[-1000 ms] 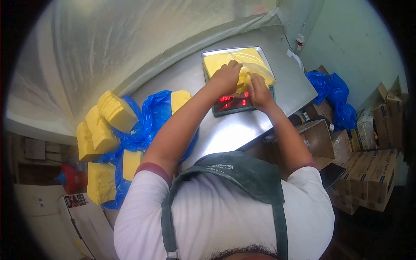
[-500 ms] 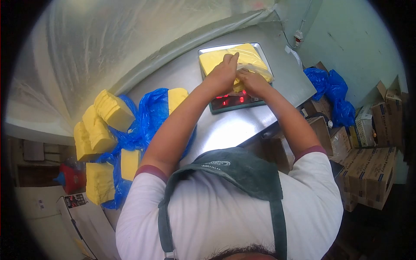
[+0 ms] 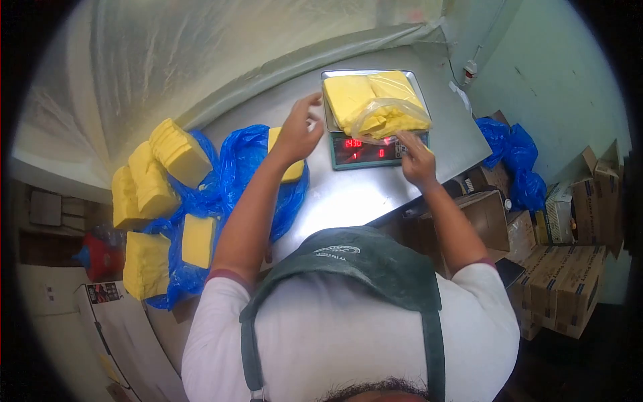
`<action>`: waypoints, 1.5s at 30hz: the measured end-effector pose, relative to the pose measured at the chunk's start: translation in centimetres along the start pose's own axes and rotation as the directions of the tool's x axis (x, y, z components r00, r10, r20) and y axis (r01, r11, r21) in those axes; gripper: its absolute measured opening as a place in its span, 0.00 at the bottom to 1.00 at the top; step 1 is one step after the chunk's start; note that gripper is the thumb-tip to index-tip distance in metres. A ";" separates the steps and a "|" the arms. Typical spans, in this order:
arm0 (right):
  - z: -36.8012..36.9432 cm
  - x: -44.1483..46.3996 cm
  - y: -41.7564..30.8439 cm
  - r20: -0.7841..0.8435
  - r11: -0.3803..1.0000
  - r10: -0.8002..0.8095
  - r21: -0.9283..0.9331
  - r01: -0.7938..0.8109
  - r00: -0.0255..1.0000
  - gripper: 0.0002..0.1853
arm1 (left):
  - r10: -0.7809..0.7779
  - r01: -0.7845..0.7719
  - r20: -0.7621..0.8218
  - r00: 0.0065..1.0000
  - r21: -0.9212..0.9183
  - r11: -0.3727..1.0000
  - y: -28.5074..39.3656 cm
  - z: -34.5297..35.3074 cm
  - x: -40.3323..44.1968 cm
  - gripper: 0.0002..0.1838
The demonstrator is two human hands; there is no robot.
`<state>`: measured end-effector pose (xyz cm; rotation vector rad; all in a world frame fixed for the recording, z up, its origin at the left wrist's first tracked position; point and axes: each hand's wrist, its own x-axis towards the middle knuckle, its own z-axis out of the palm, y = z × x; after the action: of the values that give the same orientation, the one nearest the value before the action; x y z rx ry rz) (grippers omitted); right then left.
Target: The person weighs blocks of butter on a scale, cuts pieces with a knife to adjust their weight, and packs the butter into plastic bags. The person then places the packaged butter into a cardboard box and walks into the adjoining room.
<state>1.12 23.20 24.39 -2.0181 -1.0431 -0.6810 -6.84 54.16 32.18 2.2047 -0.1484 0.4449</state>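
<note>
Yellow blocks in a clear plastic bag [image 3: 375, 100] lie on the steel tray of a digital scale [image 3: 366, 152], whose display glows red. The bag's gathered opening faces me. My left hand [image 3: 299, 130] is off the bag, left of the scale, its fingers apart and nothing in them. My right hand [image 3: 418, 161] is by the right front corner of the scale, just below the bag; whether its fingertips touch the bag or pinch anything is too small to tell.
Several yellow blocks [image 3: 179, 155] lie on blue plastic [image 3: 236, 165] at the left of the metal table [image 3: 335, 201]. Blue bags [image 3: 522, 154] and cardboard boxes [image 3: 562, 285] stand at the right. Plastic sheeting [image 3: 174, 60] hangs behind the table.
My left hand has let go of the bag and moved left. My right hand has drawn back toward me to the scale's front corner. The display is more exposed now.
</note>
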 end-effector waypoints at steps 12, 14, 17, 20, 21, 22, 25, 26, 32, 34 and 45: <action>-0.4 -6.2 -0.2 -0.086 0.880 0.451 0.209 -0.426 0.888 0.13 | -0.344 0.340 -0.120 0.931 -0.053 0.939 -4.1 -1.0 -7.6 0.23; -0.4 -5.1 -0.4 -0.097 0.940 0.335 0.105 -0.325 0.937 0.13 | -0.347 0.343 -0.077 0.935 -0.064 0.937 -4.3 -0.8 -7.7 0.22; -0.3 -3.7 -0.4 -0.106 0.958 0.286 0.044 -0.283 0.952 0.14 | -0.322 0.319 -0.106 0.941 -0.050 0.947 -4.3 -0.6 -7.6 0.21; -0.4 -2.3 -0.1 -0.105 0.967 0.254 0.062 -0.249 0.961 0.15 | -0.316 0.317 -0.059 0.947 0.007 0.948 -3.8 -0.2 -6.7 0.21; -0.3 -1.9 0.0 -0.109 0.966 0.254 0.066 -0.248 0.961 0.15 | -0.314 0.315 -0.060 0.947 0.012 0.949 -3.9 0.3 -6.2 0.21; -0.3 -1.6 0.1 -0.106 0.967 0.252 0.063 -0.247 0.962 0.15 | -0.153 0.156 -0.034 0.988 0.142 0.978 -4.3 1.1 -5.6 0.22; -0.1 -1.4 0.1 -0.122 0.964 0.263 0.065 -0.257 0.957 0.15 | 0.037 -0.057 0.073 0.997 0.285 0.957 -3.1 4.2 -2.3 0.29; 0.0 -1.4 0.1 -0.135 0.963 0.269 0.067 -0.263 0.954 0.15 | 0.083 -0.110 0.096 0.992 0.319 0.941 -3.0 5.1 -1.0 0.32; -1.3 -4.3 0.3 -0.161 0.920 0.388 0.136 -0.369 0.908 0.17 | 0.384 -0.468 0.279 0.880 0.375 0.800 -2.8 9.8 5.1 0.44; -2.0 -6.1 0.2 -0.153 0.865 0.490 0.206 -0.458 0.858 0.16 | 0.523 -0.588 0.270 0.808 0.324 0.741 -4.5 10.9 4.6 0.28; -4.7 -9.5 3.9 -0.009 0.582 0.756 0.467 -0.666 0.654 0.17 | 0.569 -0.466 -0.303 0.765 0.350 0.813 1.1 9.4 11.0 0.14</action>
<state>-1.19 13.66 18.74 -1.7062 -0.1394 -0.1755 5.55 46.62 31.69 2.2460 -0.5220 1.2815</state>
